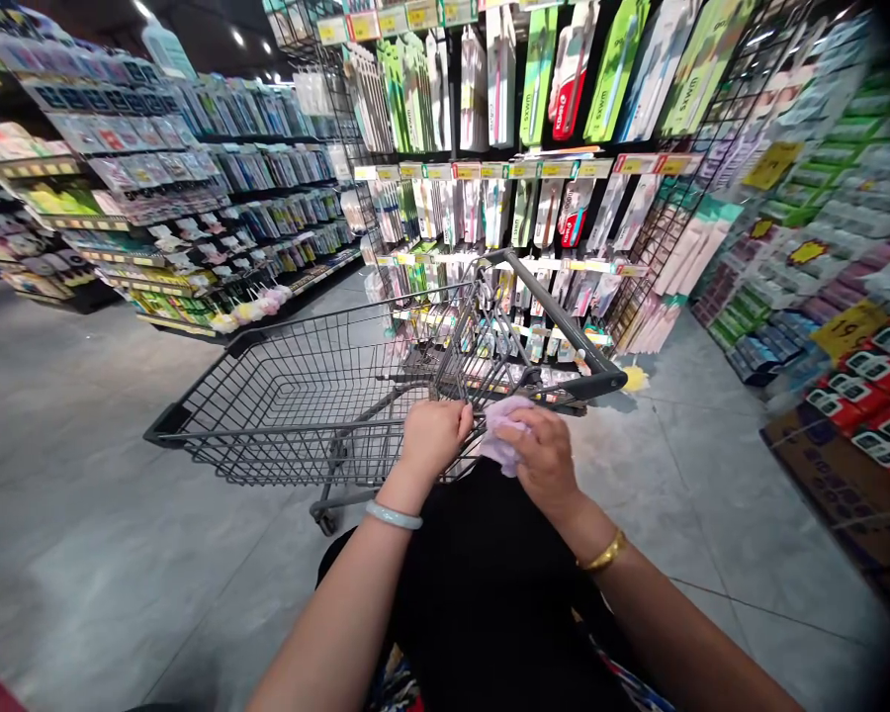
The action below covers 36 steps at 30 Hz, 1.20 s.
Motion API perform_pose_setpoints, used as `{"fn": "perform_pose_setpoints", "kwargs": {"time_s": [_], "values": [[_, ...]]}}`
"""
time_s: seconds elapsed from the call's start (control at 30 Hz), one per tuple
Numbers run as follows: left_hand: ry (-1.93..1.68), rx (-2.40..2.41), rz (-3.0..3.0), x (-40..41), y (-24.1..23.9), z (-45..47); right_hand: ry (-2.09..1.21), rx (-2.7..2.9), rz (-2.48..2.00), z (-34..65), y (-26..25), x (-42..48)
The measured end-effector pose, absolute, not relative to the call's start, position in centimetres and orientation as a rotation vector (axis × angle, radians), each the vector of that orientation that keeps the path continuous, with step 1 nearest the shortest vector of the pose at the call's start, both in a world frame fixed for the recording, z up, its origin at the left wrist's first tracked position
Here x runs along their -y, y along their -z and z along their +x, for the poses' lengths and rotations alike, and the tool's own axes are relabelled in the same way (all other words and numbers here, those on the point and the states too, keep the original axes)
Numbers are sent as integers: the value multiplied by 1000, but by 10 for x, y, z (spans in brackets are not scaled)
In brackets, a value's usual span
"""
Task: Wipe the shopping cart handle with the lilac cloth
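A dark wire shopping cart (282, 431) stands side-on in front of me, its basket to the left and its push handle (564, 324) to the right. My left hand (436, 435) is closed around the cart's top side rail, a pale bangle on that wrist. Just right of it, my right hand (547, 457) is closed on a crumpled lilac cloth (502, 435), which lies against the same rail near the handle end. A gold bracelet circles the right wrist. Inside the basket only bare wire mesh shows.
Behind the cart rises a rack of packaged toothbrushes (538, 79) with price strips. Stocked shelves (267, 178) line the left side. To the right are stacked packages (886, 346) and a cardboard box (831, 494) on the grey tiled floor (119, 554).
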<state>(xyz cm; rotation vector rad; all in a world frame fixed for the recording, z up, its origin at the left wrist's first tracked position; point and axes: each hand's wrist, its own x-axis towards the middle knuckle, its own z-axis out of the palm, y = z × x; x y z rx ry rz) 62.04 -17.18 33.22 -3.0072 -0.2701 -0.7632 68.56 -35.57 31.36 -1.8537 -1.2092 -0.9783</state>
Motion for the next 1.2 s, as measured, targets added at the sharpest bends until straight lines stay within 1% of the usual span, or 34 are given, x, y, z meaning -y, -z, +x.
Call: {"fn": "perform_pose_setpoints", "kwargs": {"time_s": [0.13, 0.2, 0.33, 0.43, 0.57, 0.67, 0.77, 0.87, 0.97, 1.07, 1.13, 1.2], "values": [[792, 299, -2982, 163, -331, 619, 1079, 1025, -1816, 694, -339, 364], [805, 303, -2981, 159, -331, 618, 1099, 1020, -1828, 693, -334, 358], [807, 292, -2983, 150, -332, 614, 1010, 1299, -1840, 682, -316, 344], [784, 289, -2989, 141, -333, 608, 951, 1273, -1790, 680, -327, 350], [762, 336, -3027, 137, -336, 603, 980, 1139, -1743, 682, -345, 360], [829, 404, -3086, 146, -343, 603, 1009, 1238, -1816, 675, -333, 352], [824, 314, -3159, 163, -348, 605, 978, 1308, -1864, 669, -327, 346], [750, 214, -3161, 176, -346, 607, 1039, 1138, -1824, 673, -343, 354], [760, 225, -3116, 180, -339, 609, 1143, 977, -1792, 682, -353, 362], [772, 223, -3103, 179, -334, 609, 1200, 1024, -1789, 684, -336, 359], [771, 221, -3105, 178, -334, 608, 1167, 1163, -1810, 681, -323, 356], [755, 206, -3115, 177, -335, 607, 1102, 1203, -1810, 677, -320, 358]]}}
